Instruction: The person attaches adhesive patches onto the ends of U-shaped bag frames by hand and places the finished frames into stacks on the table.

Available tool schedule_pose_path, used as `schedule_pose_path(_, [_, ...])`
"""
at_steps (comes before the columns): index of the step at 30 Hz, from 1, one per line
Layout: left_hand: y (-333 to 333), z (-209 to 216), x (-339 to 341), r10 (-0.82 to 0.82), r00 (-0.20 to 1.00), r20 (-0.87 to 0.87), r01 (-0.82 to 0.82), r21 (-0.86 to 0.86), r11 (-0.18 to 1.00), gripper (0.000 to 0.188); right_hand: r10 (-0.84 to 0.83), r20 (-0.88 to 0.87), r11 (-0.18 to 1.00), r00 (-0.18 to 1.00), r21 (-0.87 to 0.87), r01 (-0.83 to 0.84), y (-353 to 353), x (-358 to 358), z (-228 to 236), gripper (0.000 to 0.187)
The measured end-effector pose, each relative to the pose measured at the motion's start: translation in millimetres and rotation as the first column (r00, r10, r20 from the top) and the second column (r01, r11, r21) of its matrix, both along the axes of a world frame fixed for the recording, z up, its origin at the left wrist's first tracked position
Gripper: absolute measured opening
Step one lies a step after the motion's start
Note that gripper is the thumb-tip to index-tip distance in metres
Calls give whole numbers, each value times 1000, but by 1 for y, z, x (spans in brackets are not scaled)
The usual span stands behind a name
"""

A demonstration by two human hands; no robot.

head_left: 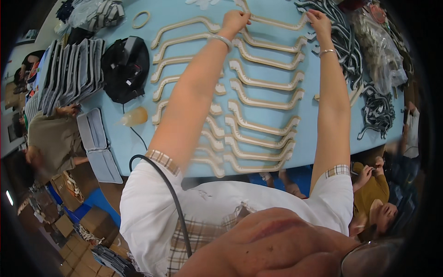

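Note:
A beige curved strip with white patches at its bent ends point(279, 23) lies across the top of the right-hand column of similar strips. My left hand point(235, 22) is closed at that strip's left end, fingertips pinched together. At the opposite end, my right hand point(320, 23) pinches the tip between thumb and fingers. Below, more beige strips point(267, 85) are laid out one under another on the light blue table point(323, 143). A second column of strips point(184, 39) runs to the left, partly hidden under my left forearm.
Dark grey strips point(339, 41) are heaped at right, near a clear plastic bag point(380, 60). At left are a stack of grey panels point(74, 74), a black round tray point(125, 69), a bottle of yellowish liquid point(134, 116) and a tape ring point(141, 19). People sit on both sides.

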State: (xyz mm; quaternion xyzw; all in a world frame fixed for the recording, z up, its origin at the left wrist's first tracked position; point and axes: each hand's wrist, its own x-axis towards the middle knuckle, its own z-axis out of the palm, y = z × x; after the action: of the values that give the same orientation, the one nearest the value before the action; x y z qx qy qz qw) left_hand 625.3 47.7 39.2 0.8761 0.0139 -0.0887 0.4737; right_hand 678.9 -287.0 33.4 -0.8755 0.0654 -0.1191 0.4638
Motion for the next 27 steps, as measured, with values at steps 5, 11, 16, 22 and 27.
schedule_pose_path(5, [23, -11, 20, -28, 999, -19, 33, 294, 955, 44, 62, -22, 982, 998, -179, -65, 23, 8, -13, 37])
schedule_pose_path(11, [21, -10, 25, -135, 990, 28, 108, 451, 886, 46, 65, 37, 984, 997, -167, -58, 21, 3, -26, 28])
schedule_pose_path(16, [22, 0, 12, -215, 956, 199, 112, 431, 895, 28, 60, 57, 939, 997, -343, -37, 23, -3, -26, 26])
schedule_pose_path(22, [14, -9, 1, -327, 909, 258, 160, 509, 846, 20, 25, -37, 861, 999, -506, -41, 38, -8, -22, 25])
schedule_pose_path(27, [13, -13, -1, -379, 900, 214, 223, 520, 824, 21, 56, -117, 816, 992, -567, -113, 34, -3, -33, 26])
